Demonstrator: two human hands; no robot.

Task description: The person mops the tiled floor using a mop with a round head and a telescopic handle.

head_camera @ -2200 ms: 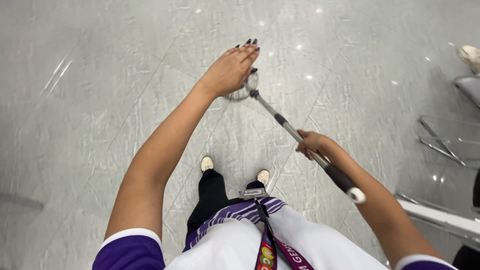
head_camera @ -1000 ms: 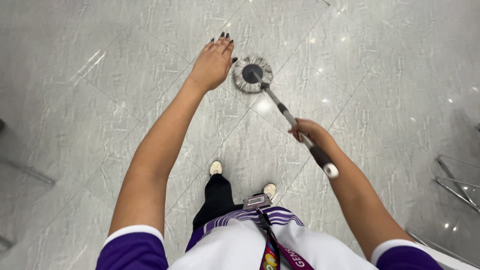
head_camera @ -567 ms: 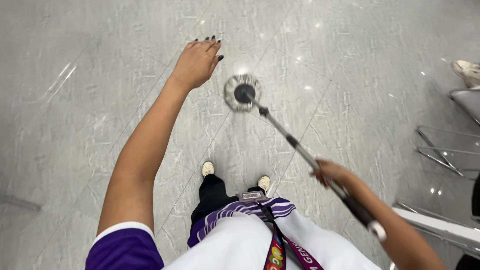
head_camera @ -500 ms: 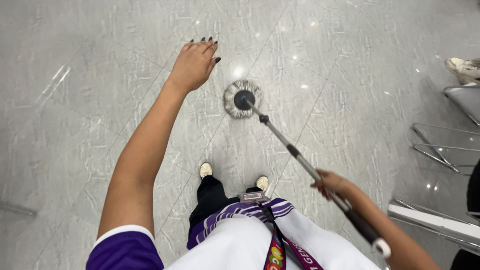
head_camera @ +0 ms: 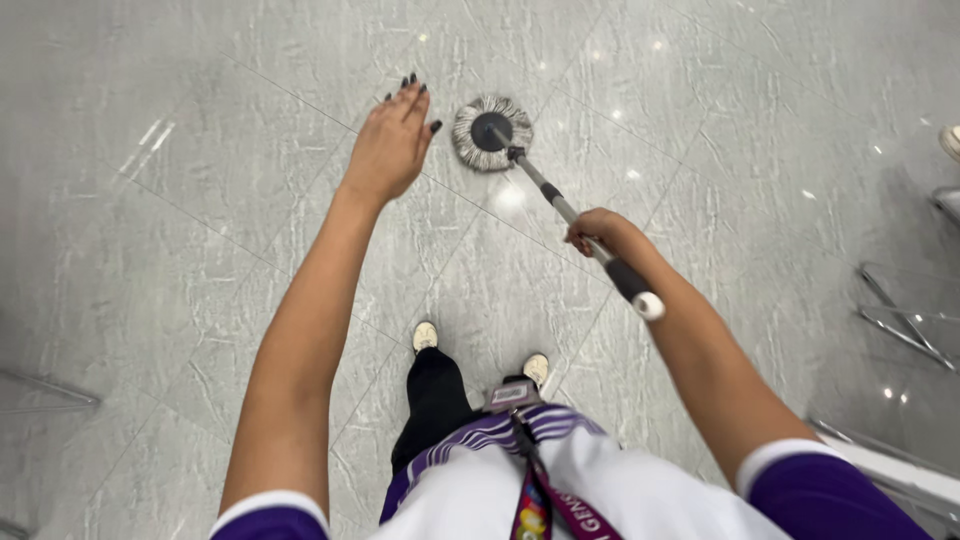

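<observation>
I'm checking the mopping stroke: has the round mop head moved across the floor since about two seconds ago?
Yes. The mop head has slid left relative to the person's shoes, ending farther ahead of them, near the left hand.

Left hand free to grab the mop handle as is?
Probably yes. The left hand hangs open and empty in the air beside the round mop head, and the bare shaft between the head and the right hand has nothing across it.

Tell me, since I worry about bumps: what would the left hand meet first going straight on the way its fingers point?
Probably nothing but bare floor. The left hand passes left of the mop head; depth is unclear.
</observation>
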